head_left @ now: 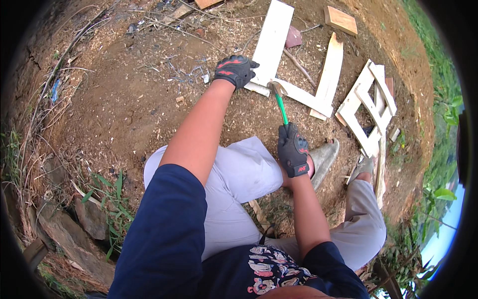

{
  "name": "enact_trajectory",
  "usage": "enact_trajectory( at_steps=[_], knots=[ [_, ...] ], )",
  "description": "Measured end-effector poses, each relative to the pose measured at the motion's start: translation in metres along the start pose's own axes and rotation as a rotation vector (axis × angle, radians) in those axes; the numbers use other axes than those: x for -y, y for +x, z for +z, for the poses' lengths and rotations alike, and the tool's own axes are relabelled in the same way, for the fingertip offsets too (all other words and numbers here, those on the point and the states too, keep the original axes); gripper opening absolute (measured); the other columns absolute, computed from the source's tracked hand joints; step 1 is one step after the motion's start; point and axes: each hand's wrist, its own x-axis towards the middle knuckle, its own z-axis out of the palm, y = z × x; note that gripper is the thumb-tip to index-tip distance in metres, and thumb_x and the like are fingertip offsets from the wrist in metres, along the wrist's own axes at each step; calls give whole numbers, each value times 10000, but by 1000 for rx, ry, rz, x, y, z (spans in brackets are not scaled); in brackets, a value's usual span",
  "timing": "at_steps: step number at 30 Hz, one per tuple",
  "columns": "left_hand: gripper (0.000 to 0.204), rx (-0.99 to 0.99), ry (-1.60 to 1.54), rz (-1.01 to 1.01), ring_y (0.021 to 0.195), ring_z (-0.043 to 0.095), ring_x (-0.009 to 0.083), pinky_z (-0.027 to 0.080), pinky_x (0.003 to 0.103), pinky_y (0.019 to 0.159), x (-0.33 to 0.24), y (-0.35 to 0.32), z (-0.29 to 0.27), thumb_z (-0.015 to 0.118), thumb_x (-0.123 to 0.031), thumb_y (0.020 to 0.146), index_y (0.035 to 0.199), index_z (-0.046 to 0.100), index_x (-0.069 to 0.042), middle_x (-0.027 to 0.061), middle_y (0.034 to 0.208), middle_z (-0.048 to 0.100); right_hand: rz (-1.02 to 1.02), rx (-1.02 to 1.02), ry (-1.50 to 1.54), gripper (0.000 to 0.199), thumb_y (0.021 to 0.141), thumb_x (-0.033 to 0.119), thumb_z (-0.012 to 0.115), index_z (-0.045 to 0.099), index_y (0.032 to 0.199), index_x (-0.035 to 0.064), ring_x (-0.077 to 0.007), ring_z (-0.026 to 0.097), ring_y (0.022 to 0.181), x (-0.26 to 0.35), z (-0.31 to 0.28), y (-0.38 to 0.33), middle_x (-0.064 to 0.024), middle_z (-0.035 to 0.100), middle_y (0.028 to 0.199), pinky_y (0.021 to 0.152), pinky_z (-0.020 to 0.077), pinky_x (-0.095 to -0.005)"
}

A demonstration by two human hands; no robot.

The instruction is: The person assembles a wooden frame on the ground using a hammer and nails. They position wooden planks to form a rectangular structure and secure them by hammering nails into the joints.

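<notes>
My left hand [235,71], in a black glove with red marks, is curled at the lower left edge of a wide pale wooden board [274,37], with its fingertips on the wood. In my right hand [293,149], also gloved, is a hammer [281,108] with a green handle. Its metal head is at the corner where the wide board meets a narrow wooden strip [301,96]; whether it touches the wood I cannot tell. That strip runs right to the lower end of another pale board [330,70]. Any nail at the corner is hidden.
A frame of crossed wooden strips [366,107] lies at the right by my shoe. Beyond the boards are a wood block [341,20], a stick [300,69] and a reddish mattock-like blade [294,37]. Scattered nails [188,71] lie on the dirt. Stones [74,234] edge the lower left.
</notes>
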Motion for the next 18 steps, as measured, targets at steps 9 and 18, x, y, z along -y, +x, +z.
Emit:
enact_trajectory(
  at_steps=[9, 18],
  knots=[
    [436, -9, -27, -35, 1229, 700, 302, 530, 427, 1099, 0, -8, -4, 707, -339, 969, 1405, 714, -340, 76, 1351, 738, 44, -174, 262, 241, 1108, 263, 534, 639, 1109, 47, -423, 684, 793, 34, -51, 8, -210, 663, 924, 664, 518, -518],
    [412, 7, -38, -53, 1240, 696, 293, 521, 424, 1117, 1, -7, -3, 709, -335, 974, 1385, 728, -343, 67, 1365, 732, 15, -120, 209, 146, 1064, 211, 621, 639, 1054, 66, -409, 678, 719, 37, -41, 5, -190, 689, 884, 637, 512, -517]
  ],
)
